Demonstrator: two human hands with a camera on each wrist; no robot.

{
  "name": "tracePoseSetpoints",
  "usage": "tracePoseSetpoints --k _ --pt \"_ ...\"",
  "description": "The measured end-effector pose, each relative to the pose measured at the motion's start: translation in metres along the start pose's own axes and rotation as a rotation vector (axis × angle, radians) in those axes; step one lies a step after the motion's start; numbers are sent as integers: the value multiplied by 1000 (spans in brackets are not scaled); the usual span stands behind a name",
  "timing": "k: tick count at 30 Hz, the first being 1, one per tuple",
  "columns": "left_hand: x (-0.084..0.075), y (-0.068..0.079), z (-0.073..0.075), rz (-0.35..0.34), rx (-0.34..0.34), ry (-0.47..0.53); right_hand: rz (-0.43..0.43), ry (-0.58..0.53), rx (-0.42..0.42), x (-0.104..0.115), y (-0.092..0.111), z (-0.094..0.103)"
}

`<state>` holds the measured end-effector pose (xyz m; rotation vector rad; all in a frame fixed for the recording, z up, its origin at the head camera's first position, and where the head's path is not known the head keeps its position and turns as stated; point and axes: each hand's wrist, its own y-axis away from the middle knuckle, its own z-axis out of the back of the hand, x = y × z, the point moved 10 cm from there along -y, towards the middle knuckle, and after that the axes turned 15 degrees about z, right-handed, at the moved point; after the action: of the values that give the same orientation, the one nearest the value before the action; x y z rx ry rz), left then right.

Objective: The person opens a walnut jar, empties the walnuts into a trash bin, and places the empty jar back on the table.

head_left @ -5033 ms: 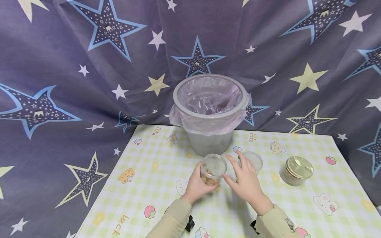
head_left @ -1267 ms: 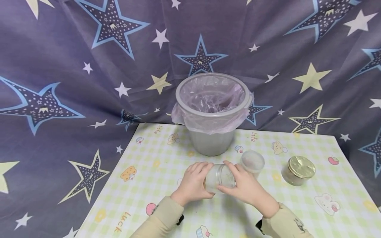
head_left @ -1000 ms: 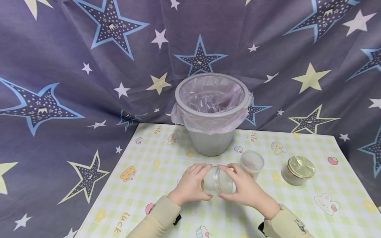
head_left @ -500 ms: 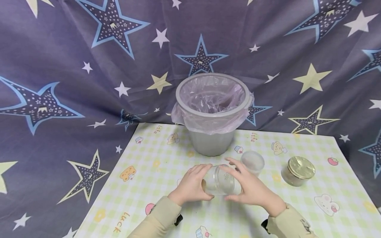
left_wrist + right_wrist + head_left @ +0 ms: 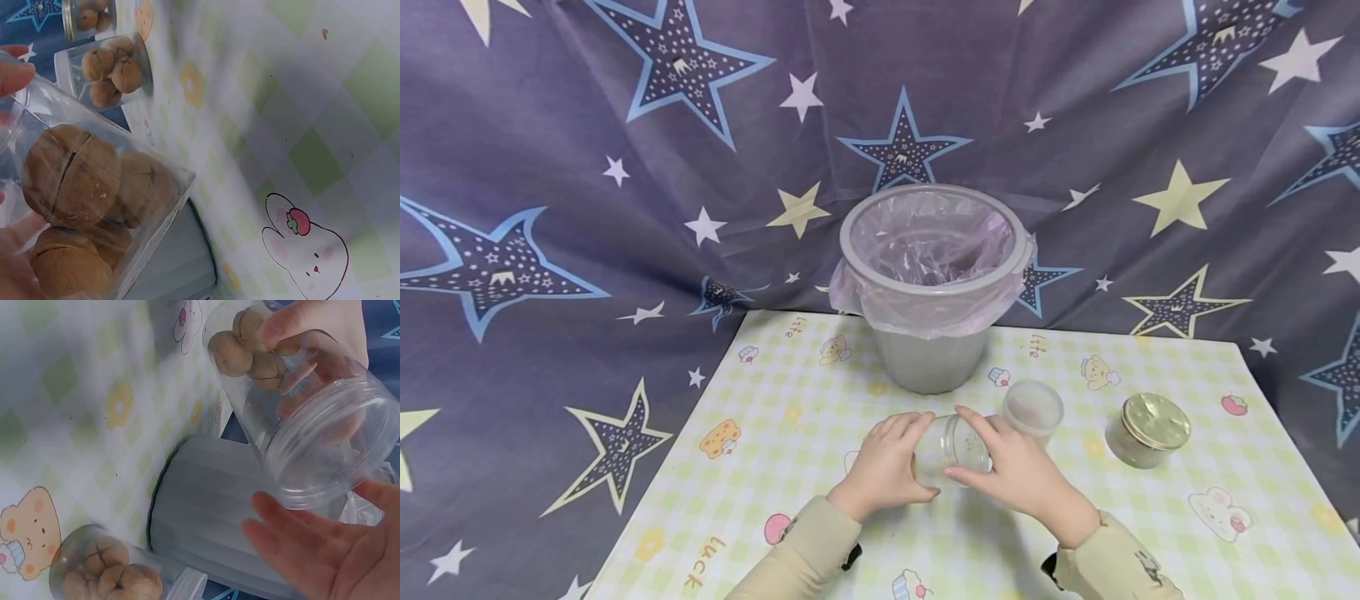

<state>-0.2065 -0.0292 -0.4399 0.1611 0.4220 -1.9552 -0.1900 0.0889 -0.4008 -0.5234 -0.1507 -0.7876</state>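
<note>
Nearer than the round grey bin [image 5: 934, 358], the clear cylindrical plastic jar [image 5: 931, 457] of brown nuts [image 5: 74, 178] is gripped by the left hand [image 5: 882, 463], its transparent lid [image 5: 972, 450] by the right hand [image 5: 1021, 468], apparently for twisting, with steady turning called for next.

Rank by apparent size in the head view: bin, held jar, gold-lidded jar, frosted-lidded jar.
1. Bin
2. Gold-lidded jar, held jar: too close to rank, the latter partly covered
3. Frosted-lidded jar: smallest as seen, partly behind right hand
</note>
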Motion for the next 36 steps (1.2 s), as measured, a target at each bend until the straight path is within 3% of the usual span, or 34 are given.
tracePoseSetpoints --k 4,9,13,17,21,27,30,36 --pt "0 0 2 -5 -19 -8 37 -48 -21 2 -1 0" --pt "2 2 0 1 24 12 207 -107 -45 10 -2 3" --pt "2 3 -2 0 58 44 330 -78 -67 17 1 7" --pt "2 2 -4 2 68 59 372 -67 -36 20 3 7" --pt "2 2 -5 15 71 56 301 -140 4 11 5 8" --pt "1 1 -7 22 51 28 54 -211 -41 -14 3 18" --pt "-1 1 -7 11 33 5 -47 -214 7 -20 2 11" --pt "-7 1 -8 -6 36 -25 -115 -188 72 -17 2 -3"
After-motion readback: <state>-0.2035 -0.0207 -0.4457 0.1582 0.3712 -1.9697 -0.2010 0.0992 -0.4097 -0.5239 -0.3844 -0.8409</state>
